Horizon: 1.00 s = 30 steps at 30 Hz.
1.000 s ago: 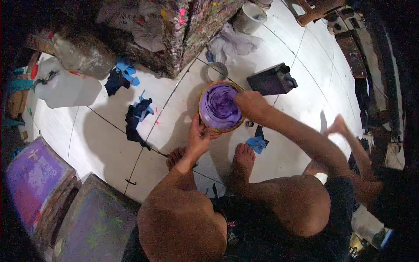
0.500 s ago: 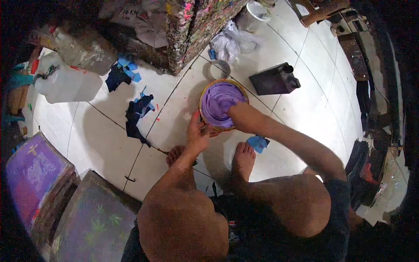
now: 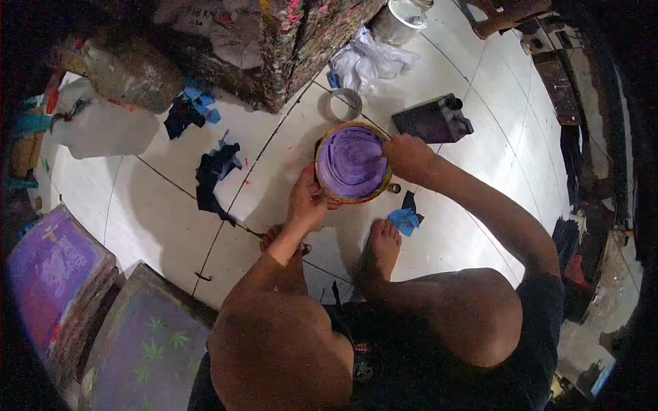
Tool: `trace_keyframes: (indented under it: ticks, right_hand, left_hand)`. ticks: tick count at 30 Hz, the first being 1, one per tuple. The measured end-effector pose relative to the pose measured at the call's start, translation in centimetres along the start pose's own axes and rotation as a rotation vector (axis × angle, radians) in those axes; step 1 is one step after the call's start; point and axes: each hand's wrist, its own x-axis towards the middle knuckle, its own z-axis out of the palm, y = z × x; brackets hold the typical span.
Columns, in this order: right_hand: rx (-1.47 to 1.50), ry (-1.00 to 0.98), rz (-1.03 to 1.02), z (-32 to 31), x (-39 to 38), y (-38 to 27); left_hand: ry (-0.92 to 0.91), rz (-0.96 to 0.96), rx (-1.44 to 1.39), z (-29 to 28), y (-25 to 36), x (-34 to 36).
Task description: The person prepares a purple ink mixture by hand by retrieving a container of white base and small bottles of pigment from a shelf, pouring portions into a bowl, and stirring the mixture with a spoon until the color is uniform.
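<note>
A round tub (image 3: 319, 145) with a yellowish, stained rim holds thick purple paste (image 3: 351, 161), its surface marked with curved swirls. My left hand (image 3: 308, 201) grips the tub's lower left side, with the fingers curled beneath the rim. At the right edge of the tub, my right hand (image 3: 410, 159) is closed over the rim. Whatever it holds is hidden by the fingers.
A roll of tape (image 3: 344, 105) and a dark jerrycan (image 3: 434, 119) lie beyond the tub. White plastic (image 3: 373, 61) and a metal can (image 3: 397, 24) are farther back. Blue and black scraps (image 3: 218, 175) litter the tiles; a translucent jerrycan (image 3: 106, 129) and printing screens (image 3: 58, 264) are left.
My right hand has moved from inside the tub, over the paste, rightward and up to its right rim. The paste's swirls have changed shape. My left hand keeps its grip on the tub.
</note>
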Motion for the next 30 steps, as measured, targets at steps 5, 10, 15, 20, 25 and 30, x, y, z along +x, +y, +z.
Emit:
trace_keyframes:
  ticks: [5, 10, 15, 20, 25, 30]
  right_hand:
    - [0.133, 0.151, -0.167, 5.1, 0.6, -2.0]
    - [-0.187, 0.037, -0.286, 0.2, -1.9, -1.9]
    - [-0.482, 0.24, -0.473, -4.3, -0.1, -1.4]
    - [-0.555, 0.241, -0.554, -0.6, 4.0, -1.0]
    - [-0.51, 0.17, -0.355, 2.1, 2.2, 1.2]
    - [-0.113, -0.155, 0.011, 2.4, -1.3, -2.4]
  left_hand:
    - [-0.035, -0.14, -0.046, -0.6, 4.3, 1.2]
    - [-0.087, 0.06, 0.393, -6.0, 3.3, 4.1]
    - [-0.024, -0.359, 0.284, -4.3, 4.9, 0.8]
    - [-0.242, -0.415, -0.28, -1.6, 2.5, -1.1]
    - [-0.06, -0.134, -0.296, 0.2, -1.7, -1.1]
    - [0.118, -0.243, -0.13, 1.7, 1.9, -1.6]
